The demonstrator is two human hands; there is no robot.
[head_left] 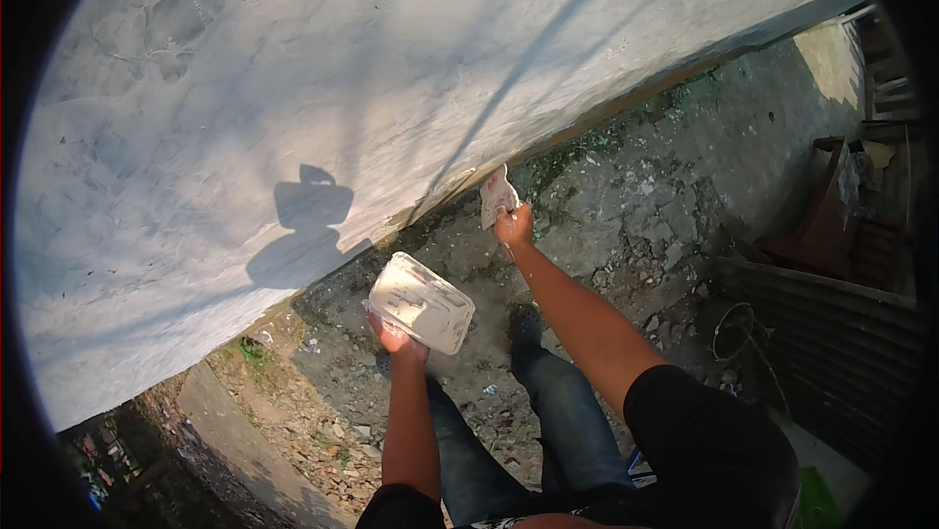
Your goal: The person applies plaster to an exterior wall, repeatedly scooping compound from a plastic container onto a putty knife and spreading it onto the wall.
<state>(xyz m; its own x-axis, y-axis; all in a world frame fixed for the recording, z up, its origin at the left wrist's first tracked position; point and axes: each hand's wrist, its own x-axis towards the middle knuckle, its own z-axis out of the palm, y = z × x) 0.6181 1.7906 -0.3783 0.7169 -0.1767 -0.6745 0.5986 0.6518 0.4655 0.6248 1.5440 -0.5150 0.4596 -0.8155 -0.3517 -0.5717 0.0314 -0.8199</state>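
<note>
**One tray, one trowel, one white wall**

I count two hands at work and one thing in each. My left hand [396,335] has its grip closed under the near end of a single rectangular tray [421,302], a shallow tub with rounded corners, smeared inside with pale, wet-looking paste. It hangs above the ground, in front of my knees and near the foot of the wall. My right hand [514,227] has its grip closed around the handle of one flat trowel [497,195], its blade caked white and pressed against the lower edge of the wall [293,69].

The wall is one broad plastered face, chalky white, rough with ridges and smear marks, and it carries one shadow of a head and shoulders. The ground [626,197] below it is bare earth strewn with grey stone chips and patches of green moss. I see two legs in blue jeans [567,412] and one dark shoe [524,322]. At the right stands one corrugated metal sheet [831,333], dark and ribbed.
</note>
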